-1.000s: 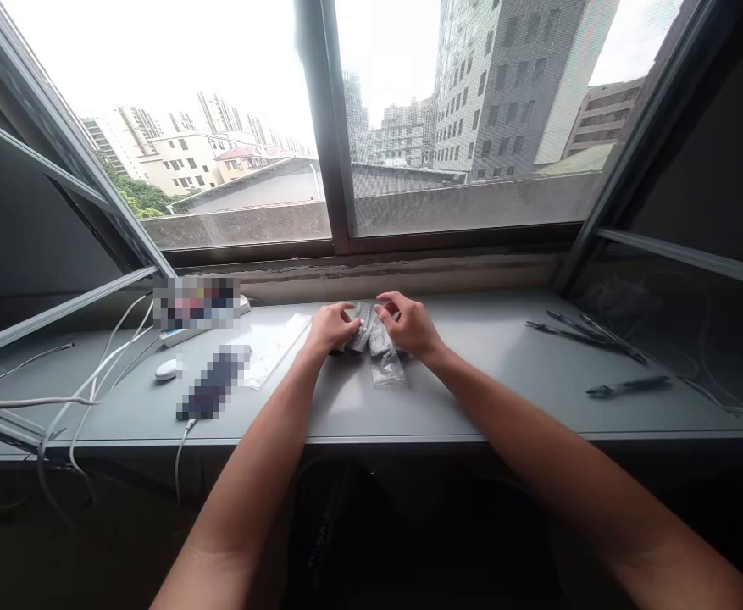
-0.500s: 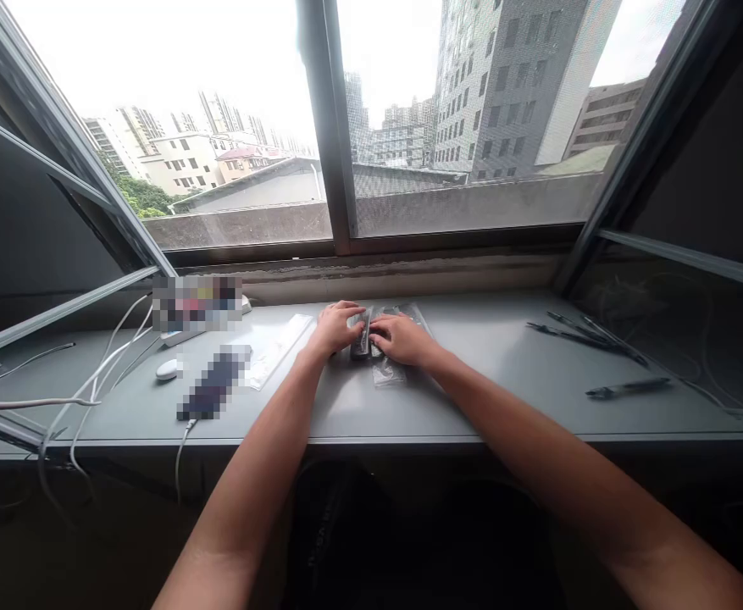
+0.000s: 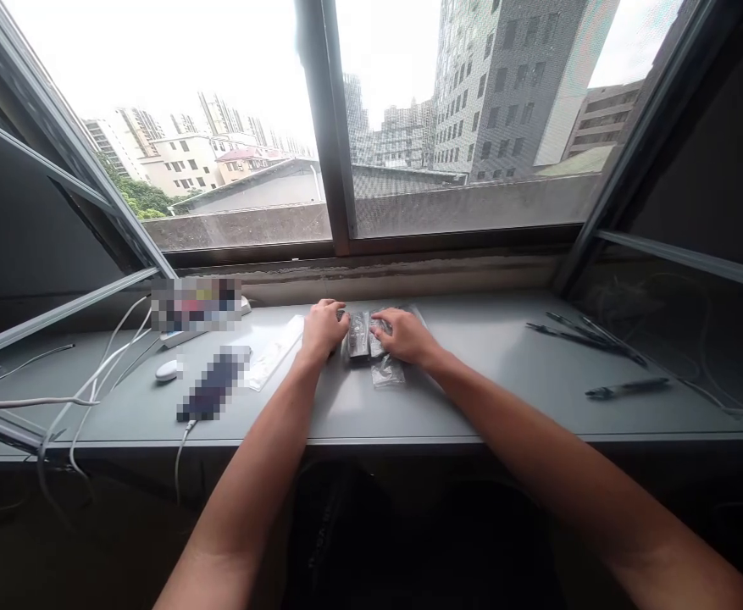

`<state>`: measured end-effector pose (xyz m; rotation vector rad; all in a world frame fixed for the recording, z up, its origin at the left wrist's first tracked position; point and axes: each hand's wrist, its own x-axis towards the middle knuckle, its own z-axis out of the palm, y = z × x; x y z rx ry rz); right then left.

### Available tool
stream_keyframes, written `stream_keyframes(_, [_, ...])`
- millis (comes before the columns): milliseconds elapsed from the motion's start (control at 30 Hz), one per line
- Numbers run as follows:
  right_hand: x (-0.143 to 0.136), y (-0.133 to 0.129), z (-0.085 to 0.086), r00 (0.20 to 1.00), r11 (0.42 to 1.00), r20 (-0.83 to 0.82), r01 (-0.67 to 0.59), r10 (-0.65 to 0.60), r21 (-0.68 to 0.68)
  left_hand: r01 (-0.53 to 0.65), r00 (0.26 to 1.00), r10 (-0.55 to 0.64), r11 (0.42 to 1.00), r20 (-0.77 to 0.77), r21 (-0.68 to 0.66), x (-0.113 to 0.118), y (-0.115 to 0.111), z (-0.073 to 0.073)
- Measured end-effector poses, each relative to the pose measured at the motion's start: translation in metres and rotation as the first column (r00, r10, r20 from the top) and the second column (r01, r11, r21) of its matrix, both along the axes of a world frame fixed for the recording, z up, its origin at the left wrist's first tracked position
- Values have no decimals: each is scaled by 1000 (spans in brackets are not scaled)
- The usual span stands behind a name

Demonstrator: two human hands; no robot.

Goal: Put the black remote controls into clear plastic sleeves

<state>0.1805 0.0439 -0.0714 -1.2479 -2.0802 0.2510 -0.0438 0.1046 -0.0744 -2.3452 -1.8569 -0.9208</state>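
A dark, narrow packet [image 3: 358, 339] in shiny clear wrap lies on the desk between my two hands. My right hand [image 3: 406, 336] is curled over a second, similar packet [image 3: 379, 333] just right of it, with thumb and fingertips on its top. A loose flap of clear plastic [image 3: 388, 371] sticks out below that hand, and more clear film shows behind it. My left hand [image 3: 325, 329] is bent down just left of the middle packet. Something dark shows at its fingertips and under its palm; the hand mostly hides it.
Left of my hands lie a flat clear-and-white plastic sleeve [image 3: 275, 356], a blurred-out phone [image 3: 215, 385] on a white cable and a small white round object [image 3: 168, 370]. Several pens [image 3: 625, 389] lie to the right on the grey desk [image 3: 504, 364]. A window stands behind.
My left hand has shifted left, away from the middle packet, which now shows more fully. My right hand stays almost in place.
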Motion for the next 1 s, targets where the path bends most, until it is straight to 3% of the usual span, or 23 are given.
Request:
stream_keyframes(100, [1, 1, 1, 996, 998, -77, 48, -45, 39, -115, 993, 115, 987, -9, -113, -4, -1, 2])
stream_keyframes(200, [1, 2, 1, 992, 996, -118, 60, -52, 65, -103, 994, 110, 965, 17, -240, -6, -2, 3])
stream_keyframes(433, [1, 1, 1, 984, 997, -171, 53, -43, 51, -123, 986, 144, 967, 81, -222, -6, -5, 10])
stream_keyframes(667, [1, 1, 0, 982, 998, -187, 44, -33, 53, -101, 995, 102, 956, -8, -277, -6, -1, 8])
stream_keyframes(900, [0, 0, 1, 982, 998, -184, 46, -36, 50, -340, 940, 338, 925, -43, -172, -9, -1, 7])
stream_keyframes(1000, [0, -2, 3, 984, 998, -177, 42, -34, 41, -415, 907, 419, 869, -44, -269, -20, 6, 3])
